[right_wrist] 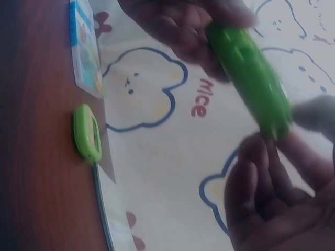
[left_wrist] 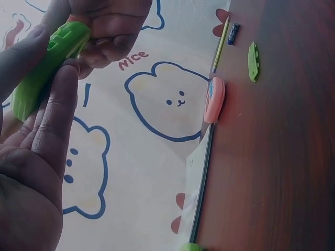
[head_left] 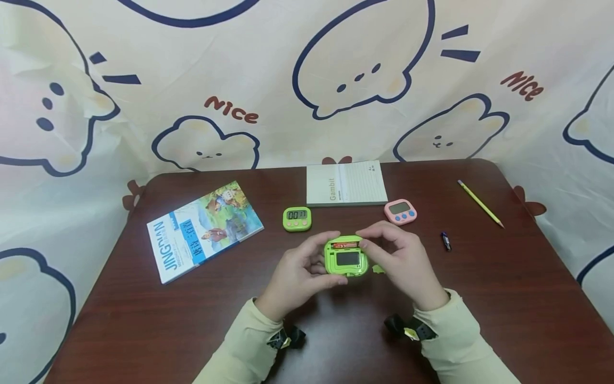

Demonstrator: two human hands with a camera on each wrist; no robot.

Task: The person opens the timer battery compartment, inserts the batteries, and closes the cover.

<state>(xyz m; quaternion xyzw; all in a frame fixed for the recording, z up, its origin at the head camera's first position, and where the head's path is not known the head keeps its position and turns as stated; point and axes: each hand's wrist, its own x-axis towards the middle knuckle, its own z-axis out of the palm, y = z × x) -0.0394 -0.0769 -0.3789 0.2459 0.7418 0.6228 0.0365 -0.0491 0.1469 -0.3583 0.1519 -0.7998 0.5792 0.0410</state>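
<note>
My left hand (head_left: 303, 269) grips a green digital timer (head_left: 347, 258) by its left side, back turned up, above the table. Its battery compartment lies uncovered along the top edge with an orange-red battery (head_left: 345, 246) in it. At the timer's upper right corner, my right hand (head_left: 400, 261) pinches the edge with thumb and index finger, the thumb by the battery's end. The green battery cover (left_wrist: 254, 61) lies on the table, partly hidden by the right hand in the head view. Farther right lies a small dark battery (head_left: 446, 241).
Behind the hands stand another green timer (head_left: 297, 219) and a pink timer (head_left: 400, 212). A notebook (head_left: 345, 184) lies at the back edge, a colourful book (head_left: 205, 232) at left, and a yellow pencil (head_left: 479, 203) at right. Printed cloth (head_left: 278, 64) surrounds the brown table (head_left: 144, 330).
</note>
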